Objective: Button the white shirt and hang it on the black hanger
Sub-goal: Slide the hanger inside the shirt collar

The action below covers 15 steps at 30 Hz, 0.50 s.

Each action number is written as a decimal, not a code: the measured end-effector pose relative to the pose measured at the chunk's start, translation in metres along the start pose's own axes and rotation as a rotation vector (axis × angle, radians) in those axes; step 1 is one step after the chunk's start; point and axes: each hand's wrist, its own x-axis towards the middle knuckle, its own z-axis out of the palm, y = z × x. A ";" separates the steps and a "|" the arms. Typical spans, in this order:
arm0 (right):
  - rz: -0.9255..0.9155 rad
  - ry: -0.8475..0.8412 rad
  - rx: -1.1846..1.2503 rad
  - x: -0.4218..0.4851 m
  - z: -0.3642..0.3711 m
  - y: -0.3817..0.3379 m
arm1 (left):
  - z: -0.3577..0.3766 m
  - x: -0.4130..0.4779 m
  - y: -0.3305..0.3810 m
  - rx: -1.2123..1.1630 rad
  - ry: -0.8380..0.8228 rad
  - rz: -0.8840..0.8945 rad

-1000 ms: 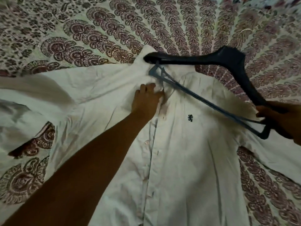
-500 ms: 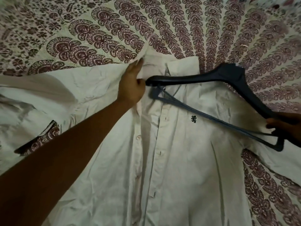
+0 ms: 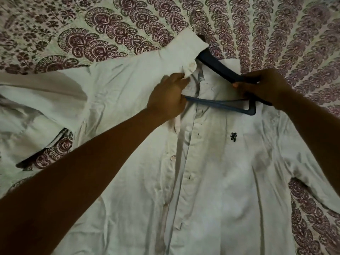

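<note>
Nearest, the white shirt lies front-up on the bed, with a button bare beside its placket, so the front looks partly undone. Farther up, the left hand pinches the fabric edge below the collar. The right hand grips one arm of the black hanger, whose other arm runs under the collar. If the pinch slips, the collar could drop and block the hanger. An undone front might let the shirt slide off.
</note>
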 end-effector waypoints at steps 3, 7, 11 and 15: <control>0.050 -0.007 0.083 0.006 -0.002 -0.002 | 0.010 0.004 -0.001 0.303 0.123 0.217; 0.236 -0.025 0.416 0.011 -0.014 0.004 | 0.030 0.013 0.009 0.362 0.158 0.510; 0.479 0.252 1.179 -0.006 -0.019 0.028 | 0.028 0.021 0.023 0.009 0.220 0.457; 0.274 0.479 0.901 -0.057 0.052 0.018 | 0.016 0.022 0.031 -0.050 0.220 0.411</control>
